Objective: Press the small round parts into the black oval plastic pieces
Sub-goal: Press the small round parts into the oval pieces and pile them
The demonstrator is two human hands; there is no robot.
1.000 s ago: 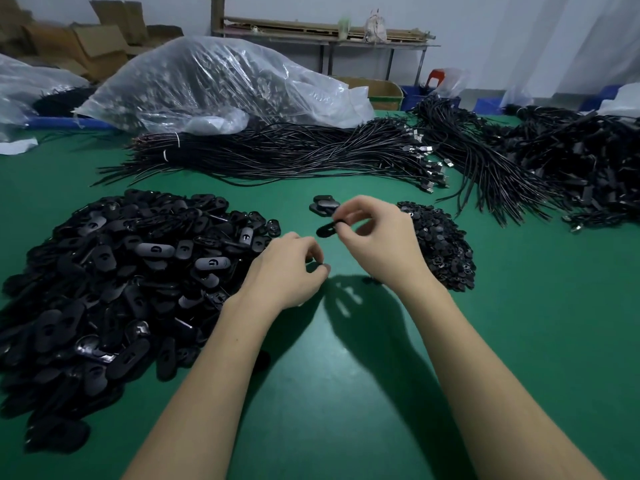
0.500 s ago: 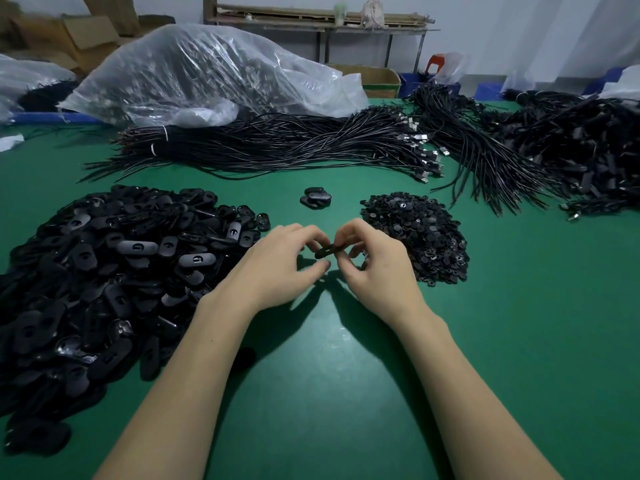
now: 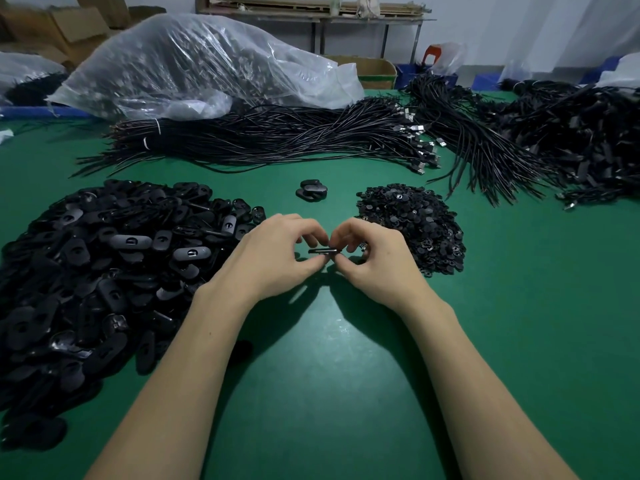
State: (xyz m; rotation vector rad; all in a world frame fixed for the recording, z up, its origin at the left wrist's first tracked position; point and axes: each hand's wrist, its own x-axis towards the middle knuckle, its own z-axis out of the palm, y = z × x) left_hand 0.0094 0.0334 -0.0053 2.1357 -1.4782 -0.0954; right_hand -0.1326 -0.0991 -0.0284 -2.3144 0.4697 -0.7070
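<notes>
Now, hands: the left hand [image 3: 277, 252] and the right hand [image 3: 372, 258] meet fingertip to fingertip above the green table [image 3: 346, 393], both with fingers curled.
Held piece: one black oval plastic piece [image 3: 323, 251] lies edge-on between the two hands, pinched at its left end by the left hand and at its right end by the right hand.
Round part: whether a small round part already sits in the held piece cannot be told (the fingers cover it).
Left of the left hand: a big heap of black oval pieces [image 3: 104, 271], spreading from just beside the left hand down along the left forearm; several show a slot on the upper face.
Right of the right hand: a smaller mound of small round parts [image 3: 415, 223], just beyond and beside the right knuckles.
Ahead of both hands: a little stack of oval pieces [image 3: 311, 190] on its own, between the two heaps and apart from each.
Further ahead: a long bundle of black cables [image 3: 277, 140] lying across the table, with metal plugs at its right end.
Far right of the right hand: a tangled mass of cables [image 3: 571, 143] (well apart from the hands).
Behind the cable bundle: a clear plastic bag [image 3: 194, 64], bulging, with dark contents.
Back left: cardboard boxes [image 3: 69, 29].
</notes>
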